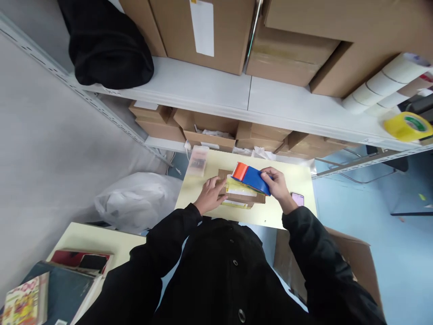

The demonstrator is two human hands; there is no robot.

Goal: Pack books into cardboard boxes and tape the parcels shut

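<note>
My right hand [275,184] is closed round the blue body of a tape dispenser [254,178], whose orange-red front end points left. The dispenser is tilted over a small cardboard box [259,197] with yellowish clear tape and a white label on its top. At the box's left end, my left hand [212,194] grips it, thumb on the near side and fingers at the far side. A second small taped package [235,204] shows partly at the near edge of the box. Both rest on a pale yellow table [189,193].
A phone [297,199] lies right of my right hand, and a pinkish clear container [198,160] at the table's back left. Behind stands a shelf [216,88] with cartons and a yellow tape roll [407,126]. A white plastic bag [138,201] sits on the left.
</note>
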